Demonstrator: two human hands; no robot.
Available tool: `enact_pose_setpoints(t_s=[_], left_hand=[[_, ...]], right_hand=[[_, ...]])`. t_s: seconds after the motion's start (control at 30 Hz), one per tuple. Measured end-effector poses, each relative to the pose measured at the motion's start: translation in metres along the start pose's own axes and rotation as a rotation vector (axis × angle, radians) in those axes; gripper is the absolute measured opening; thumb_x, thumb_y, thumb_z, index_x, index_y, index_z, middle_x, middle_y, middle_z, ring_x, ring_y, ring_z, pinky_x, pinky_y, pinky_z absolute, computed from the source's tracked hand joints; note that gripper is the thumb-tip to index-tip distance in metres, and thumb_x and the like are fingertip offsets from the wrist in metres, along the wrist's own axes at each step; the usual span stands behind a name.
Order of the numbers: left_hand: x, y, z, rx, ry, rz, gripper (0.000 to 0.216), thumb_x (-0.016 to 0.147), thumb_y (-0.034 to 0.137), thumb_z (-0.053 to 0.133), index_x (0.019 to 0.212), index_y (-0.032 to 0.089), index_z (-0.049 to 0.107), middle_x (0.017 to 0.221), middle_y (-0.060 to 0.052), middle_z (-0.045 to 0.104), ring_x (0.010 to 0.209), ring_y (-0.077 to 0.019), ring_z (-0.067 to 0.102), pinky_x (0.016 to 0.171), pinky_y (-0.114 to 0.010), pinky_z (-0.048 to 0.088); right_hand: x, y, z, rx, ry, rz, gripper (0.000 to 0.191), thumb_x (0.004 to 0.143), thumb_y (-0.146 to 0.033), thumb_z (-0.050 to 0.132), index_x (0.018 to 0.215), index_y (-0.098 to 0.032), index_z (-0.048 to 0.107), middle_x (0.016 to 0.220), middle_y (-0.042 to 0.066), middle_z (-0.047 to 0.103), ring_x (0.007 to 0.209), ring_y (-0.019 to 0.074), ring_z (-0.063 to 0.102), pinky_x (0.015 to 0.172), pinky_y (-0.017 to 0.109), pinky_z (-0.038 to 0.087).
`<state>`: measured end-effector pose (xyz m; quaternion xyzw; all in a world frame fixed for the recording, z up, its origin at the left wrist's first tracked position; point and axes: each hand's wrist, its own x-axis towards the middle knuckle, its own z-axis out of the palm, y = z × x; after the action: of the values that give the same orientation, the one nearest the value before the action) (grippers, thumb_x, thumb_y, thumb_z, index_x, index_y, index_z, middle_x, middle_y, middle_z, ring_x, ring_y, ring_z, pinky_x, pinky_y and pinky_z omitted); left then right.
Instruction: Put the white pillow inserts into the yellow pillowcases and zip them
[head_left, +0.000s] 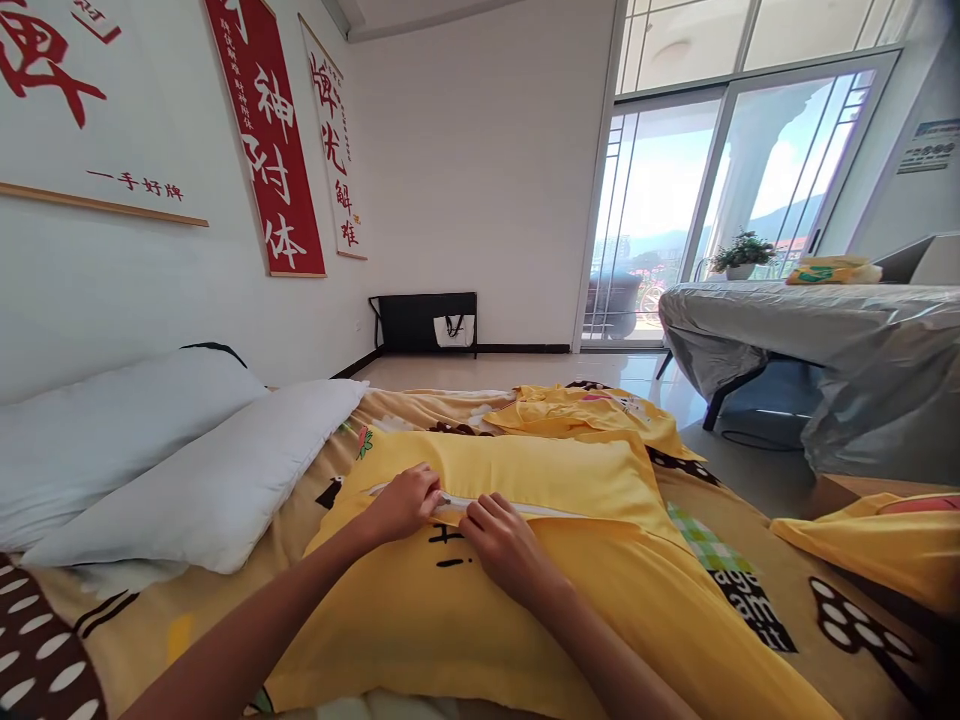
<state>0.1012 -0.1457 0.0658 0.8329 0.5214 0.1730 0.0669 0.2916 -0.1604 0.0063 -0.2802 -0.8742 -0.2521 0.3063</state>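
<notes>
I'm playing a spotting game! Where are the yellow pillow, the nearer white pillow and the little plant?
yellow pillow (pixel 540 472): head view, on its yellow top face.
nearer white pillow (pixel 217 490): head view, middle of its top side.
little plant (pixel 742 248): head view, on its green leaves.

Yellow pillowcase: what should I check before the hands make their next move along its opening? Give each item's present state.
1. Left hand grips the edge of the opening: ok, fingers pinched on it.
2. Right hand holds the yellow pillowcase: cannot tell, fingers curl down at the edge and hide any grip.
3. Opening shut along its length: not ok, a white strip shows to the right of the hands.
4. Zip pull in the fingers: cannot tell, hidden.
5. Nearest white pillow apart from the hands: ok.
6. Pillowcase lies on the printed bedsheet: ok.
</notes>
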Motion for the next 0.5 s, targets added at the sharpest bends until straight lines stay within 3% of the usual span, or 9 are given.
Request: enact_pose_setpoints(t_s=[0.23,0.33,0.4,0.5], left_hand=[[-0.015,-0.027,-0.004,-0.076,0.075,-0.015,0.020,0.088,0.027,0.038,0.072,0.018,0.049,0.082,-0.004,0.055,0.074,-0.0163,0.052,0.071,-0.029,0.040],[-0.017,-0.028,-0.006,-0.098,0.083,-0.013,0.021,0.089,0.028,0.037,0.073,0.019,0.047,0.083,-0.004,0.055,0.075,-0.0167,0.052,0.071,-0.030,0.040],[-0.016,-0.025,-0.007,-0.060,0.082,-0.026,0.022,0.090,0.028,0.036,0.074,0.019,0.047,0.085,-0.005,0.055,0.075,-0.0175,0.053,0.072,-0.031,0.040],[-0.014,-0.020,-0.008,0.044,0.057,-0.042,0.023,0.092,0.028,0.031,0.081,0.019,0.050,0.091,-0.006,0.056,0.077,-0.0188,0.054,0.071,-0.032,0.040]], right_hand=[[0.002,-0.002,0.003,0.062,0.016,0.013,0.021,0.086,-0.004,0.046,0.073,-0.018,0.055,0.078,0.004,0.056,0.078,0.0176,0.046,0.074,0.031,0.033],[0.007,-0.006,-0.002,0.146,0.018,0.071,0.016,0.086,-0.008,0.047,0.076,-0.018,0.055,0.095,0.007,0.061,0.086,0.0180,0.049,0.078,0.032,0.034],[0.015,-0.010,-0.005,0.241,-0.025,0.133,0.015,0.090,-0.017,0.047,0.079,-0.018,0.057,0.102,0.007,0.062,0.089,0.0180,0.052,0.080,0.031,0.035],[0.031,-0.013,-0.006,0.327,-0.141,0.346,0.021,0.095,-0.018,0.039,0.091,-0.018,0.060,0.087,0.005,0.065,0.083,0.0168,0.055,0.075,0.029,0.037]])
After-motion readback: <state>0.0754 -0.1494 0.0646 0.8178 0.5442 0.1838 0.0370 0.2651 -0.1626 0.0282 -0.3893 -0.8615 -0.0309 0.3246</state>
